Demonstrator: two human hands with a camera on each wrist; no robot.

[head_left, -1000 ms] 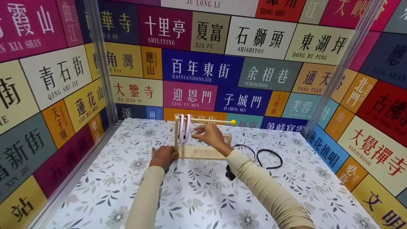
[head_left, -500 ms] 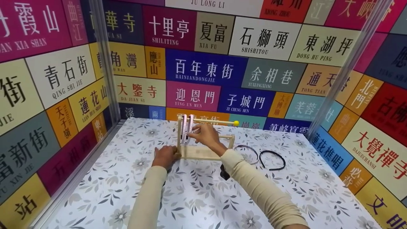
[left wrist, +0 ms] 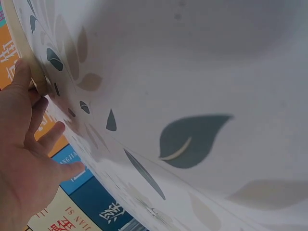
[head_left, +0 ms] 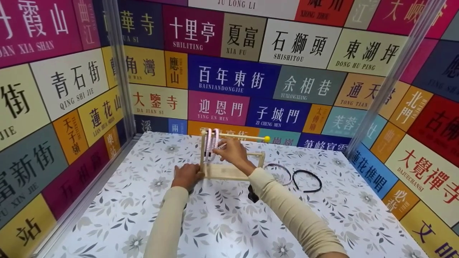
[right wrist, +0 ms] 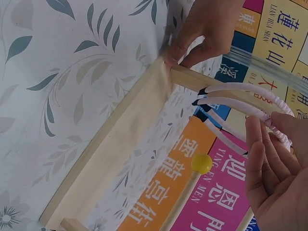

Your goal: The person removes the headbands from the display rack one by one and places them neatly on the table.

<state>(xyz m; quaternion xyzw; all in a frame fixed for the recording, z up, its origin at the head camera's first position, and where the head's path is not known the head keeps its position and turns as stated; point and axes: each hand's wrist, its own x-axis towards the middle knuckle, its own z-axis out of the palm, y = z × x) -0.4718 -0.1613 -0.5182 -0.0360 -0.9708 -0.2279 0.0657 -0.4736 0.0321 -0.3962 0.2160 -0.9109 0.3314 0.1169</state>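
Two pale pink headbands with dark tips hang side by side on the upper rod of a wooden rack (head_left: 226, 172). My right hand (head_left: 232, 153) pinches the outer headband (right wrist: 236, 104) between thumb and fingers, as the right wrist view shows. Beyond it, nearer the rack's upright, hangs the inner headband (head_left: 207, 145). At the left end of the rack, my left hand (head_left: 185, 176) grips the base corner with thumb and fingertips; in the left wrist view its other fingers spread away from the wood (left wrist: 34, 72). A yellow ball (right wrist: 201, 164) caps the rod's free end.
Right of the rack lie a thin toothed headband (head_left: 280, 169) and a black headband (head_left: 312, 182) on the flower-patterned table (head_left: 229, 222). A black object (head_left: 253, 194) shows partly beneath my right forearm. Sign-covered walls (head_left: 229, 75) enclose the table's back and sides.
My right hand has moved left to the outer pink headband and taken hold of it. My left hand keeps its grip on the rack. The view has shifted slightly.
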